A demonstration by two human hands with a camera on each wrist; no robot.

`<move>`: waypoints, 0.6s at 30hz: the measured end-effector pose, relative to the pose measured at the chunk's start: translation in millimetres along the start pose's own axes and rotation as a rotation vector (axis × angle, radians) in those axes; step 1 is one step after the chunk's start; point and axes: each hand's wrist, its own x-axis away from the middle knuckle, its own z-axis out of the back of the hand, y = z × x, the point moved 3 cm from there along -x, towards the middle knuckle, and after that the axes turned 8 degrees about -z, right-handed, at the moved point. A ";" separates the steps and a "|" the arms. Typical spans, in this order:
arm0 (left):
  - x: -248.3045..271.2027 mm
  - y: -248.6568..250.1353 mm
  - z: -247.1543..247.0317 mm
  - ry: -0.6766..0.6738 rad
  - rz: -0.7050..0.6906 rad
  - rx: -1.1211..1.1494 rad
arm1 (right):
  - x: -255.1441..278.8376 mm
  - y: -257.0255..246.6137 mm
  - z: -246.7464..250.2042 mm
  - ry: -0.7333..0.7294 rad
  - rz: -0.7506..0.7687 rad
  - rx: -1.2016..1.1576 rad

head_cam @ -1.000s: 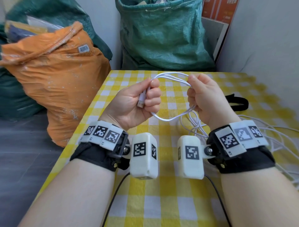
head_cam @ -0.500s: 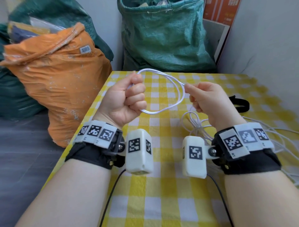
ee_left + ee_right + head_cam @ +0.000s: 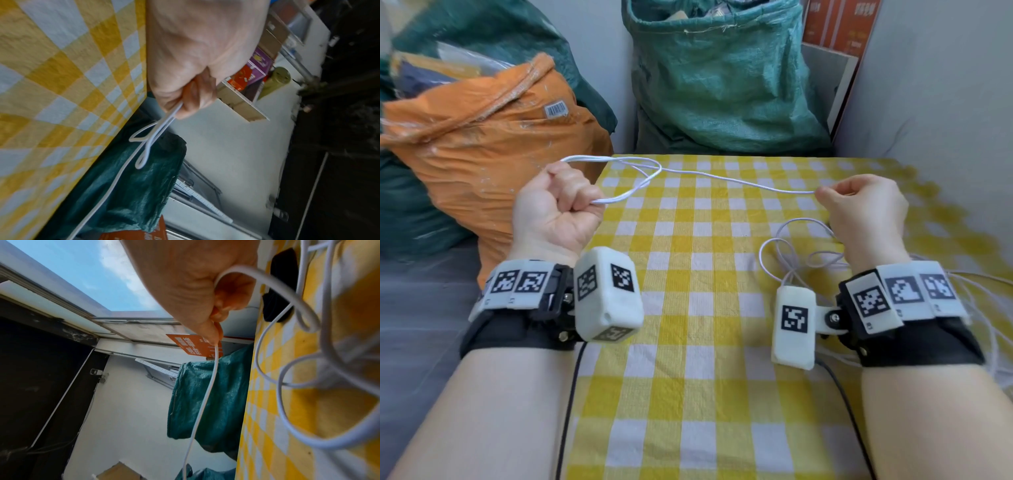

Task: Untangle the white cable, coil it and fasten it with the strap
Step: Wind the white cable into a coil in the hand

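Note:
The white cable [image 3: 722,178] stretches in a taut line between my hands above the yellow checked tablecloth [image 3: 705,377]. My left hand [image 3: 582,195] is a fist gripping a couple of small loops of it [image 3: 148,146] over the table's left edge. My right hand [image 3: 822,193] pinches the line between thumb and forefinger [image 3: 214,335]. The rest of the cable lies in loose tangled loops [image 3: 791,260] under my right wrist and trails off to the right. The black strap [image 3: 281,288] lies on the cloth beyond my right hand; the head view hides it.
An orange sack [image 3: 482,137] stands on the floor left of the table. A green sack [image 3: 722,78] stands behind the far edge. A grey wall [image 3: 945,102] runs along the right side. Black camera leads [image 3: 571,394] hang from both wrists.
My hands have pulled apart, the left going left past the table edge, the right going right. The cable between them went from a slack loop to a taut line.

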 end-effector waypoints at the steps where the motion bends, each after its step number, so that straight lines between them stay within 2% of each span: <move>1: 0.5 -2.0 -1.3 -0.005 -0.006 -0.082 | 2.7 -3.3 -2.2 -0.006 0.011 0.024; 4: 4.1 -13.8 -10.7 -0.067 -0.010 -0.329 | 11.4 -15.1 -10.1 -0.054 0.119 0.085; 6: 8.7 -22.7 -19.8 -0.166 0.021 -0.464 | 17.2 -23.0 -15.4 -0.146 0.201 0.114; 9: 17.2 -35.3 -30.9 -0.321 0.071 -0.667 | 31.6 -34.7 -21.4 -0.405 0.296 0.153; 12: 26.1 -47.0 -36.2 -0.399 0.098 -0.809 | 50.1 -45.3 -22.7 -0.656 0.384 0.195; 15: 34.7 -59.2 -38.4 -0.465 0.180 -0.935 | 61.7 -53.3 -22.6 -0.780 0.417 0.110; 18: 39.6 -67.8 -39.2 -0.483 0.228 -1.031 | 64.8 -58.0 -23.6 -0.841 0.416 -0.071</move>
